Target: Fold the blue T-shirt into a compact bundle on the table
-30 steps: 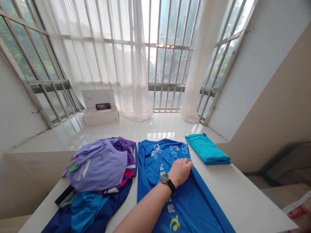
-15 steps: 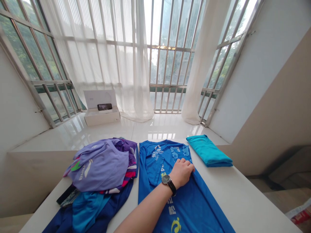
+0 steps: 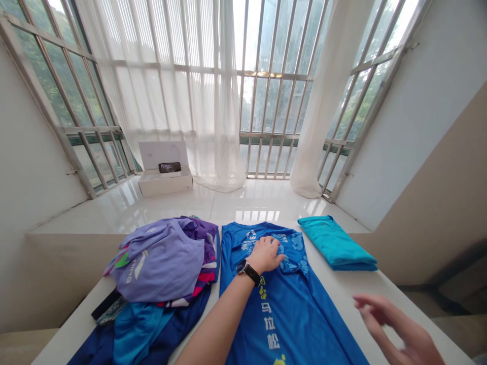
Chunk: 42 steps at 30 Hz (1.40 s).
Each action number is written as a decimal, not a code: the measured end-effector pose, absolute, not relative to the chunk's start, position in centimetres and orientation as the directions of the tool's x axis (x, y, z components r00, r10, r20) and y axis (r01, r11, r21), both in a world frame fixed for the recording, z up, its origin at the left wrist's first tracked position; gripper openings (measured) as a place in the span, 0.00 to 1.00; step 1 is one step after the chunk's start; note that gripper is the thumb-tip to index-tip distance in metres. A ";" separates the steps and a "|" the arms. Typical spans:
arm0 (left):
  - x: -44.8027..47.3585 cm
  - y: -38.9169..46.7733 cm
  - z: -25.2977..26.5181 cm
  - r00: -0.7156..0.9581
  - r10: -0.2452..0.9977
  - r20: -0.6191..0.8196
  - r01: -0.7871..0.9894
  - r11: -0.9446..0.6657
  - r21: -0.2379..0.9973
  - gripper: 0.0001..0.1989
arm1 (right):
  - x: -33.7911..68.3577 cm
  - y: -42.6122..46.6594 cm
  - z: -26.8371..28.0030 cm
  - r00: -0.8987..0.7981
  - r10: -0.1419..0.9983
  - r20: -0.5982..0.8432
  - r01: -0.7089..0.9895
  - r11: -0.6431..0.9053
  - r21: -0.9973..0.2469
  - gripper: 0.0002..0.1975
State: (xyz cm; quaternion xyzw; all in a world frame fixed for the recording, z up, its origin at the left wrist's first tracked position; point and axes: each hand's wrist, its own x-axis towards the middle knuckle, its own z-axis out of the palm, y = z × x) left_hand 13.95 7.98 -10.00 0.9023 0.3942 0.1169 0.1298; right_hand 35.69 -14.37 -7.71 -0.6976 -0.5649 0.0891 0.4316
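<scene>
A blue long shirt (image 3: 300, 314) with white and yellow lettering down its middle lies spread on the white table. My left hand (image 3: 267, 253), with a black-strapped watch on its wrist, rests on the upper part of this shirt. Its fingers are spread over the cloth near the patterned patch. At the lower right, my right hand (image 3: 395, 324) hovers over the table edge, beside the shirt and apart from it. Thumb and fingers stand apart there with nothing between them, slightly blurred.
Left of the shirt is a heap of clothes, topped by a lilac top (image 3: 163, 258). A folded turquoise garment (image 3: 337, 243) lies to the right. Behind, a white box (image 3: 165, 182) with a phone (image 3: 169, 167) stands on the sill by curtains (image 3: 190, 101) and barred windows.
My left hand has slid left and slightly away from me across the shirt, and more lettering shows. My right hand has come into view at the lower right. The view has shifted slightly.
</scene>
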 end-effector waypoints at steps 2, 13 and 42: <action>13.8 7.9 -10.4 0.646 0.757 0.096 0.701 -0.638 0.319 0.26 | 35.2 -8.9 -5.3 0.188 0.926 0.328 0.708 0.104 -0.698 0.21; 14.7 6.4 -10.7 0.718 0.695 0.041 0.648 -0.689 0.324 0.30 | 35.4 9.5 -6.7 -0.169 0.986 0.008 0.832 0.147 -0.535 0.19; 15.7 9.9 -12.7 0.470 0.846 0.250 0.506 -0.491 0.709 0.36 | 35.3 10.2 -4.4 -0.383 0.923 -0.043 0.809 0.313 -0.497 0.11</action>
